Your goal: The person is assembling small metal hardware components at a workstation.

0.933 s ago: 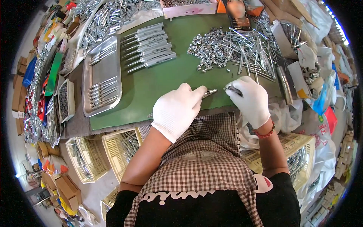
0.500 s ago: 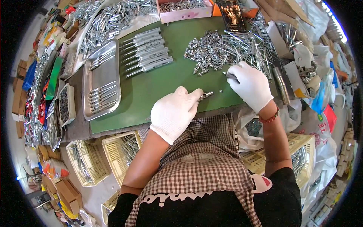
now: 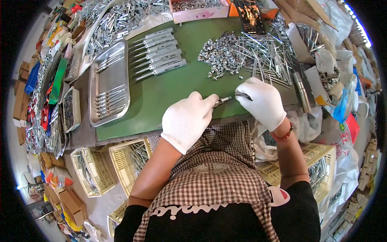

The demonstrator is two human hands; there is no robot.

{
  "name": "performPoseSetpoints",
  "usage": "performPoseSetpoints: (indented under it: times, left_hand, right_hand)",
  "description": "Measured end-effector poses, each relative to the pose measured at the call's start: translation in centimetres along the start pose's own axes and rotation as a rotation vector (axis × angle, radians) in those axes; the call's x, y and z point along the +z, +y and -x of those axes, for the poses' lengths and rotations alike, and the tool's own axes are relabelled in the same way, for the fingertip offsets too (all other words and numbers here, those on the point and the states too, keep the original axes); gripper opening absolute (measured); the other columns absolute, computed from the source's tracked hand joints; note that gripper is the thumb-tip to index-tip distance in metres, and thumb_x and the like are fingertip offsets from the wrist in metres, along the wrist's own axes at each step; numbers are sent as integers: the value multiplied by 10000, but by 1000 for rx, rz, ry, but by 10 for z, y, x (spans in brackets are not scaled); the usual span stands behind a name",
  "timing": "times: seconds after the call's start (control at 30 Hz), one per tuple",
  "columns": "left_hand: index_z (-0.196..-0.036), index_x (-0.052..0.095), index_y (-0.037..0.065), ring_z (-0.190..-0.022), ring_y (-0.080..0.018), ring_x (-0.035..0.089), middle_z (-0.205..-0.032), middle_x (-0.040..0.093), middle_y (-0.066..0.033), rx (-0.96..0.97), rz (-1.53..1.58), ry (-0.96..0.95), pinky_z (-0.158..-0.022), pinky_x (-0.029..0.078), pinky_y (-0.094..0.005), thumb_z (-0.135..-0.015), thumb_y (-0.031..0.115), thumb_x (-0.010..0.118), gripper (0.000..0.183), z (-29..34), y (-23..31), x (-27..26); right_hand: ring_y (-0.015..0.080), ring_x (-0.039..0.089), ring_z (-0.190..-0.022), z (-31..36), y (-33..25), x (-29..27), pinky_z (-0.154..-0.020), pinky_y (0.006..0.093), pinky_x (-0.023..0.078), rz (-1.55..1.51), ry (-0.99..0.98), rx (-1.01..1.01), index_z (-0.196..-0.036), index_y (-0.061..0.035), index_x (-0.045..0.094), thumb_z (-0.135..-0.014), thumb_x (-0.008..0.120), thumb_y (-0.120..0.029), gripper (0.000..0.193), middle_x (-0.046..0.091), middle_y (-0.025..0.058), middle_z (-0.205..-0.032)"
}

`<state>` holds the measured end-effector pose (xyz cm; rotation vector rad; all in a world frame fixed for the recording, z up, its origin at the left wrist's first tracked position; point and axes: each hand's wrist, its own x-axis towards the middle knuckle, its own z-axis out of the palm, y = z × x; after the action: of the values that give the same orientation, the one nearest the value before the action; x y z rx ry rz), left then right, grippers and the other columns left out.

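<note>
Both my hands wear white gloves and meet over the near edge of a green mat [image 3: 173,86]. My left hand [image 3: 187,121] grips a short metal tube [image 3: 223,100] whose tip points right. My right hand [image 3: 264,101] pinches a thin metal pin [image 3: 242,95] just right of that tube's tip; the two parts are almost touching. A heap of small silver fittings and long pins [image 3: 246,54] lies on the mat just beyond my right hand. A row of finished silver tools [image 3: 159,54] lies at the mat's far left.
A steel tray [image 3: 109,84] with more silver tools sits left of the mat. Yellow plastic crates [image 3: 121,159] of metal parts stand under the table on both sides. A pink box [image 3: 199,12] of parts is at the far edge; bags and cartons crowd the right.
My right hand reached out to the heap of parts and has come back toward my left hand with a pin. My left hand stayed in place with the tube.
</note>
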<state>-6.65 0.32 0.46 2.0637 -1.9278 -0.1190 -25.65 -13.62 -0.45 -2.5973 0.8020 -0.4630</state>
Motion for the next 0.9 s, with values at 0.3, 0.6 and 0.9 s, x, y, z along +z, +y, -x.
performPoseSetpoints:
  times: [0.3, 0.6, 0.9]
  left_hand:
    - [-1089, 669, 240, -660, -292, 639, -808, 598, -71, -17, 1, -14, -576, 520, -408, -894, 201, 615, 207, 1, 1, 0]
    - [-1094, 659, 224, -665, -304, 639, -809, 599, -86, 1, 23, -16, -576, 518, -415, -909, 202, 592, 198, 0, 0, -1]
    - [-1098, 664, 222, -667, -301, 636, -808, 594, -86, -4, 27, -30, -577, 516, -418, -911, 202, 590, 202, 0, 0, -2]
  right_hand:
    - [302, 656, -778, -1, -9, 10, -675, 408, 526, -35, 26, -39, -894, -136, 691, -847, 670, -177, 66, 634, 65, -864]
    - [281, 662, -764, -1, -29, 12, -669, 364, 527, -220, 104, 2, -902, -105, 709, -819, 708, -109, 83, 660, 69, -864]
    - [304, 657, -777, -1, -36, 23, -664, 394, 528, -202, 107, 22, -876, -96, 687, -816, 708, -149, 82, 653, 84, -837]
